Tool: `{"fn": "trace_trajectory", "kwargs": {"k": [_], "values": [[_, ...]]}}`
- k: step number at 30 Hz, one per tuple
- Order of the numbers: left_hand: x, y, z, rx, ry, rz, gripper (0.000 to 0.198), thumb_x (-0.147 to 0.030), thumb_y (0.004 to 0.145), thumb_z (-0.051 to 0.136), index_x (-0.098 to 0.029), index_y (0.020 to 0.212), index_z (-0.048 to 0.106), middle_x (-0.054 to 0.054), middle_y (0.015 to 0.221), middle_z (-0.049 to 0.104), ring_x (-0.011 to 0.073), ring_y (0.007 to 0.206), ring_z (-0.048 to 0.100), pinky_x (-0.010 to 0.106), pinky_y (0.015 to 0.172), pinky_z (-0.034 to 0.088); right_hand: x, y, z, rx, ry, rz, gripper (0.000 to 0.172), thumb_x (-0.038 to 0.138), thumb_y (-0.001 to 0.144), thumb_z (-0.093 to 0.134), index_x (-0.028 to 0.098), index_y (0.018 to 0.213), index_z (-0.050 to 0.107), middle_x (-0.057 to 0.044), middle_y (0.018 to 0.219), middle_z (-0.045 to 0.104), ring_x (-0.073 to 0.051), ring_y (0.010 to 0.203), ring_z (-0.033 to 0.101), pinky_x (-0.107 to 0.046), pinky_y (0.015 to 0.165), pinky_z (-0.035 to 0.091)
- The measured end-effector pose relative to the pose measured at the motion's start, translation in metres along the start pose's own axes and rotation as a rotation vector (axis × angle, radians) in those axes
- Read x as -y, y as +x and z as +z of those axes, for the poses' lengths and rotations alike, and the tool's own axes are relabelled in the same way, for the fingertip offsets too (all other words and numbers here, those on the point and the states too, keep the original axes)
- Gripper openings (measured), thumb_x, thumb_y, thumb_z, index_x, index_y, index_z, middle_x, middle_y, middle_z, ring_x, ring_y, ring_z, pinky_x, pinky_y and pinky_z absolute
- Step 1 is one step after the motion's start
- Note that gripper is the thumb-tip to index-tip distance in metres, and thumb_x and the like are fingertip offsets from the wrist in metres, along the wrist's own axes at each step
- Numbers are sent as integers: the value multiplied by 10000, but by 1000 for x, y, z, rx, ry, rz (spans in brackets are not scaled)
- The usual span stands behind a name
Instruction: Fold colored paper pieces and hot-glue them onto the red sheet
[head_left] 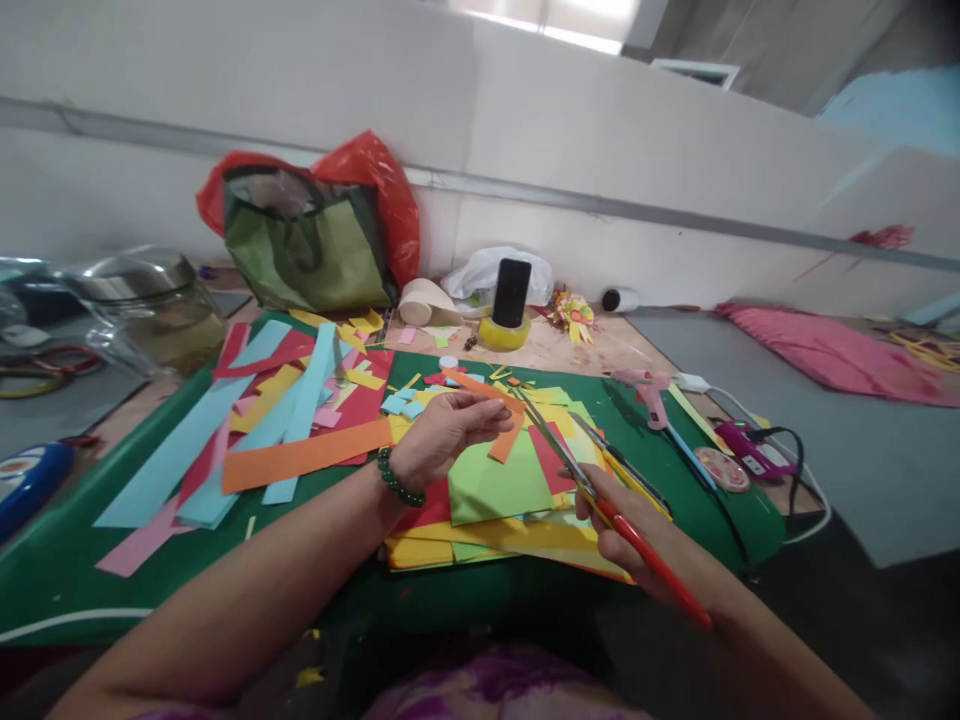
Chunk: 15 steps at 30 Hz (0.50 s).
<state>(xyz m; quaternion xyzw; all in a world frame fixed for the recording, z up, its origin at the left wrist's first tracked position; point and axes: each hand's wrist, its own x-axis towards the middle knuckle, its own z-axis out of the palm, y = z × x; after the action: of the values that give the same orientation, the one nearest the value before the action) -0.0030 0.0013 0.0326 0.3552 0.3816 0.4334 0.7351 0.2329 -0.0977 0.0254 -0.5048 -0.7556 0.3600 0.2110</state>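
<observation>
My left hand (pixel 459 425), with a green bead bracelet at the wrist, pinches a thin orange paper strip (pixel 480 386) above the paper pile. In my right hand (pixel 600 505) is a pair of red-handled scissors (pixel 551 440), the blades pointing up and away, their tips close to the strip's right end. Whether the blades touch the paper I cannot tell. An orange piece (pixel 508 440) hangs or lies just below the strip. Under both hands are a light green sheet (pixel 499 485) and yellow sheets. A longer orange strip (pixel 307 455) lies left of my left hand.
Blue, red and pink strips (pixel 199 440) cover the green mat's left side. A yellow-handled cutter (pixel 630 470), a pink glue gun (pixel 649 390) and a purple device (pixel 754 448) lie to the right. Behind are a phone (pixel 512 292) on a tape roll (pixel 504 333), a green bag (pixel 315 250) and a jar (pixel 150 310).
</observation>
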Motion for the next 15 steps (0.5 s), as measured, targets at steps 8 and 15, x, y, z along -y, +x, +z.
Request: {"fn": "trace_trajectory", "kwargs": {"k": [8, 15], "values": [[3, 0, -2, 53, 121, 38, 333, -365, 575, 888, -122, 691, 693, 65, 730, 739, 159, 712, 706, 246, 688, 528, 19, 3, -1, 31, 21, 16, 736, 832, 770, 413, 193, 1108, 547, -13, 754, 518, -146, 618, 444, -244, 524, 399], [0, -2, -1, 68, 167, 50, 368, -407, 557, 888, -123, 679, 687, 62, 716, 732, 178, 710, 710, 302, 752, 559, 16, 2, 1, 10, 42, 14, 654, 789, 779, 471, 207, 1066, 559, -5, 718, 513, -152, 605, 451, -247, 520, 391]]}}
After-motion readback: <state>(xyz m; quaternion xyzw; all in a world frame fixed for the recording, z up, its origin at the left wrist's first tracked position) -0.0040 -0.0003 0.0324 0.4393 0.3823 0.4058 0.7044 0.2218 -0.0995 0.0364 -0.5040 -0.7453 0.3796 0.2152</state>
